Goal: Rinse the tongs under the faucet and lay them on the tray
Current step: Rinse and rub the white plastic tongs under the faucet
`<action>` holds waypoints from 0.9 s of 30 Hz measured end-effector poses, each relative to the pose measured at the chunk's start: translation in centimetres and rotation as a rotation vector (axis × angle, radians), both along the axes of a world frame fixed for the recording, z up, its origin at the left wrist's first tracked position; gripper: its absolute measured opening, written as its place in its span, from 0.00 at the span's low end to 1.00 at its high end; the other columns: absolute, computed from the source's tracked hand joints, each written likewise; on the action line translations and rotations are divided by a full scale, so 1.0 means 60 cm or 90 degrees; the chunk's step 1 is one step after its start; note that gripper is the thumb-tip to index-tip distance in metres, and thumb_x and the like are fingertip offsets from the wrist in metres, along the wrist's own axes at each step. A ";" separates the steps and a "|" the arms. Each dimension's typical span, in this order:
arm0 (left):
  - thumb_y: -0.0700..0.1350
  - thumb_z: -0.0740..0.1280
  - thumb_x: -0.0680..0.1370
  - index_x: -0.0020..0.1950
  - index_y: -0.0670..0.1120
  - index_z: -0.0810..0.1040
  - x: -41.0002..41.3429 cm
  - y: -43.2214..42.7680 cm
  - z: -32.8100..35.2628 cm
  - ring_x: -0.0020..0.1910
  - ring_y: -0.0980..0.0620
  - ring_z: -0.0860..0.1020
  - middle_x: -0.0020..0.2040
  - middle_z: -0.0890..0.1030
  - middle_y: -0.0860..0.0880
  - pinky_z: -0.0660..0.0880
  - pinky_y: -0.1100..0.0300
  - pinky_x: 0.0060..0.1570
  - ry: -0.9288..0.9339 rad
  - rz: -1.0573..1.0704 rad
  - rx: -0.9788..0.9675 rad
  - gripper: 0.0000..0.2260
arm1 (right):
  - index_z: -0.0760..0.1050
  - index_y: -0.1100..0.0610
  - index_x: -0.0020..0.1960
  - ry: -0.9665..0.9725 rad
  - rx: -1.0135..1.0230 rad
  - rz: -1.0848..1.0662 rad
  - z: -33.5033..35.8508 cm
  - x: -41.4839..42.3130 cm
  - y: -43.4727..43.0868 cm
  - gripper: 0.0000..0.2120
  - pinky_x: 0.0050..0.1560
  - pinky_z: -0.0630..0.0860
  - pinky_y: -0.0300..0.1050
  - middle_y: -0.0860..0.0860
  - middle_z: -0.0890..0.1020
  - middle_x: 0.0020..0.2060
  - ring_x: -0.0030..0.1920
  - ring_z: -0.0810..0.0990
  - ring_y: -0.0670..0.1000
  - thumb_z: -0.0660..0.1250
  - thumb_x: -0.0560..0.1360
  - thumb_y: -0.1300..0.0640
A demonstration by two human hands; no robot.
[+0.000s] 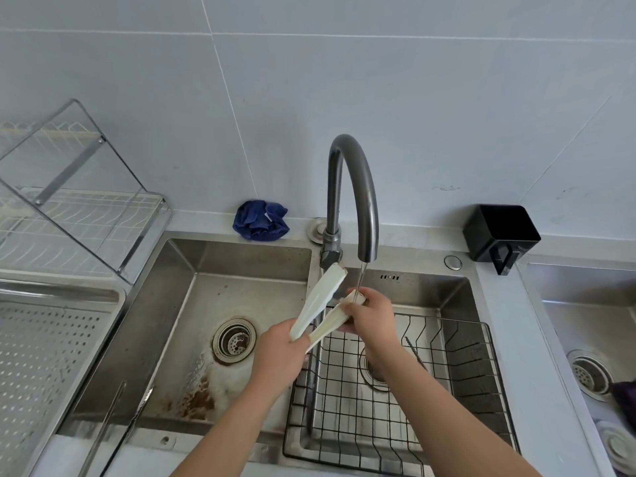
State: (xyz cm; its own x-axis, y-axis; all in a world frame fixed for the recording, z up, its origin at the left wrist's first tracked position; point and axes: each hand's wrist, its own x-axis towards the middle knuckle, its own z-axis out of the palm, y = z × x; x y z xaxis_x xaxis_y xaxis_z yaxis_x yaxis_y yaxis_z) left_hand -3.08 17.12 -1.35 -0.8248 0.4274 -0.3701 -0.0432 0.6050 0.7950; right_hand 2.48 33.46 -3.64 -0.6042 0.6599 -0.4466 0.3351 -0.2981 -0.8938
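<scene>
Tongs (318, 306), white with two flat arms spread in a V, are in both my hands over the middle of the double sink, just below the faucet (351, 194). My left hand (278, 356) is closed around the hinge end at about seven o'clock from the spout; my right hand (370, 313) has its fingers wrapped around the tip of one arm, right where a thin stream of water (360, 275) lands. The other arm points up toward twelve o'clock, apart from the stream. I judge the rinse to be under way and not finished: only one tip sits in the water, and the laying down has not begun. The perforated metal tray (51, 356) waits at nine o'clock, well apart from my hands, beyond the left basin (192, 304), whose floor shows brown residue near its drain. A pair of slim metal tongs (117, 421) lies across the sink's front edge at eight o'clock, close to the path toward the tray, so I would need to carry over it. A black wire basket (447, 373) fills the right basin under my right forearm. A blue cloth (260, 220) sits at eleven o'clock behind the sink, a black cup (500, 232) at two o'clock, and a dish rack (69, 215) at ten o'clock.
</scene>
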 end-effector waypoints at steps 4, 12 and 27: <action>0.38 0.63 0.76 0.41 0.51 0.80 0.008 0.002 -0.006 0.29 0.50 0.83 0.38 0.84 0.43 0.78 0.54 0.28 -0.054 0.036 0.016 0.10 | 0.81 0.59 0.48 -0.039 -0.006 -0.027 0.004 -0.010 0.011 0.12 0.36 0.86 0.56 0.62 0.85 0.41 0.38 0.88 0.60 0.61 0.84 0.60; 0.35 0.65 0.76 0.47 0.52 0.81 0.005 0.002 -0.007 0.32 0.45 0.83 0.43 0.85 0.37 0.76 0.56 0.28 -0.158 0.082 0.117 0.12 | 0.81 0.61 0.49 -0.015 0.011 -0.025 0.003 -0.003 0.013 0.11 0.36 0.86 0.56 0.59 0.88 0.39 0.38 0.89 0.57 0.63 0.84 0.57; 0.42 0.71 0.65 0.49 0.45 0.87 0.014 0.040 -0.025 0.36 0.44 0.82 0.40 0.86 0.37 0.75 0.55 0.33 -0.290 0.102 0.243 0.14 | 0.76 0.57 0.52 0.017 -0.011 0.027 0.007 0.015 0.002 0.04 0.40 0.86 0.53 0.60 0.85 0.47 0.44 0.88 0.60 0.70 0.79 0.63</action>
